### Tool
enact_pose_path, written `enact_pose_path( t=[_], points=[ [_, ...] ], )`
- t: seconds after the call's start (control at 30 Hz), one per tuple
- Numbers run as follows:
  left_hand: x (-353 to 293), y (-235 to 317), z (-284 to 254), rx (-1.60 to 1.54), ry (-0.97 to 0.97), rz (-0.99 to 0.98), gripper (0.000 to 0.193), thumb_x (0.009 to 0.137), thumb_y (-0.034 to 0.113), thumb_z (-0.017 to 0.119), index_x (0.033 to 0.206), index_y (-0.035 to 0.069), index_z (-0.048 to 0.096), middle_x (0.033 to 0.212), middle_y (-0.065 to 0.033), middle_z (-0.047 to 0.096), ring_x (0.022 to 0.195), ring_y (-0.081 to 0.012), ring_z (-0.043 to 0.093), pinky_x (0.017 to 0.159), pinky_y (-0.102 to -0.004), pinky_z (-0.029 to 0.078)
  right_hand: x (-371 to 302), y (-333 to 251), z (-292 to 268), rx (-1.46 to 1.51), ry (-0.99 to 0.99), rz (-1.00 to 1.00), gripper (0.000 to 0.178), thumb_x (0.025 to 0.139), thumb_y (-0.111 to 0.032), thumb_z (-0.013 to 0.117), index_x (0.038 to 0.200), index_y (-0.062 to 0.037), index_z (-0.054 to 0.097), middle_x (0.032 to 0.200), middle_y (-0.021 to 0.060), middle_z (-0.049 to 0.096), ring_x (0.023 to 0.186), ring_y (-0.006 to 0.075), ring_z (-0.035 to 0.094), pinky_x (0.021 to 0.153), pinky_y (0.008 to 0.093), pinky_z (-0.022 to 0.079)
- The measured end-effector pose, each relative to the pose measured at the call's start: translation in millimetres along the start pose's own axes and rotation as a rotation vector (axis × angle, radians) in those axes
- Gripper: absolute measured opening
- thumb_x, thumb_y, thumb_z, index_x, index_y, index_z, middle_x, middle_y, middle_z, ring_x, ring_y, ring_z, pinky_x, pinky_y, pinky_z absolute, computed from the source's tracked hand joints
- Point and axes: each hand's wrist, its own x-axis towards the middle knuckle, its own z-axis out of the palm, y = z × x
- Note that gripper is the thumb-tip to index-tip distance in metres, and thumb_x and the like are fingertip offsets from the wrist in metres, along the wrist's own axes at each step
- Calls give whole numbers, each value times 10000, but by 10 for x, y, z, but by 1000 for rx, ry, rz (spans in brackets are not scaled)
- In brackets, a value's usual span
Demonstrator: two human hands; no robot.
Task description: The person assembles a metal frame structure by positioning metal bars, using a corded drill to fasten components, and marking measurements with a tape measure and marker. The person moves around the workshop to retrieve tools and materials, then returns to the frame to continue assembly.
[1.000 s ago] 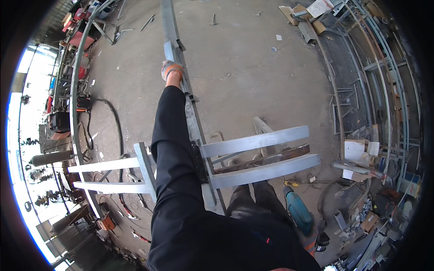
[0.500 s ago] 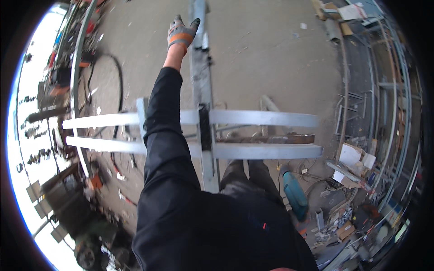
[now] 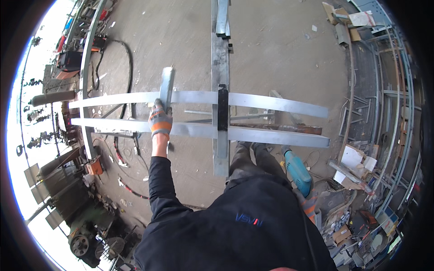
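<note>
My left hand (image 3: 160,119), in a grey and orange glove, closes around the lower end of a short metal piece (image 3: 167,83). That piece lies across the far one of two long silvery metal bars (image 3: 194,97); the near bar (image 3: 271,135) runs parallel to it, below my wrist. At my right side, my right hand (image 3: 311,204), gloved alike, grips the rear of a teal power tool (image 3: 297,171); its fingers are partly hidden. The tool points away from me, beside my legs.
A lengthwise metal beam (image 3: 220,58) crosses the bars, with a black block (image 3: 223,108) at the crossing. Dark cables (image 3: 130,67) lie on the floor at left. Metal racks (image 3: 400,95) and scrap stand at right, with a cardboard box (image 3: 342,235) nearby.
My left hand has come back from the beam's far end and taken hold of the short metal piece. My right hand has come into view at the power tool; the whole view has shifted.
</note>
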Motion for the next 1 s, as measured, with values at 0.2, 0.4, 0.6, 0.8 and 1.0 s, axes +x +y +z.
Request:
enact_pose_path(
  t=[0.2, 0.4, 0.6, 0.8, 1.0],
  points=[
    [991, 1229, -291, -17, -43, 821, 538, 1037, 253, 753, 1532, 116, 595, 1373, -188, 728, 1246, -422, 721, 1051, -513, 589, -427, -63, 15, 15, 91, 88, 689, 892, -240, 963, 1451, 53, 687, 1288, 226, 796, 1160, 304, 778, 1025, 431, 592],
    [1684, 2007, 435, 156, -119, 978, 581, 1028, 265, 775, 1556, 117, 586, 1423, -189, 712, 1314, -414, 699, 1085, -502, 578, -919, 120, 221, -141, 307, -166, 615, 890, -182, 959, 1406, 51, 719, 1266, 205, 806, 1111, 287, 791, 986, 419, 607],
    [703, 1919, 138, -207, 131, 631, 773, 1061, 564, 716, 1612, 48, 547, 1332, -255, 753, 1203, -432, 754, 1018, -514, 614, -1094, 105, 378, -114, 315, -85, 687, 918, -148, 928, 1516, 46, 652, 1335, 217, 783, 1183, 295, 773, 1031, 411, 601],
    [-947, 1722, 24, 1, -453, 539, 938, 962, 520, 807, 1613, -69, 476, 1279, -281, 776, 1189, -404, 789, 986, -478, 644, -1002, -187, 376, 144, 252, 128, 797, 928, -126, 904, 1635, 4, 559, 1476, 238, 725, 1317, 309, 733, 1115, 427, 576],
    [-368, 1901, -47, 6, -173, 741, 791, 968, 308, 790, 1618, -30, 492, 1296, -295, 745, 1176, -432, 764, 1026, -508, 618, -1032, -141, 378, 103, 269, 96, 792, 919, -125, 911, 1621, 4, 567, 1455, 241, 737, 1286, 339, 753, 1084, 451, 588]
  ],
)
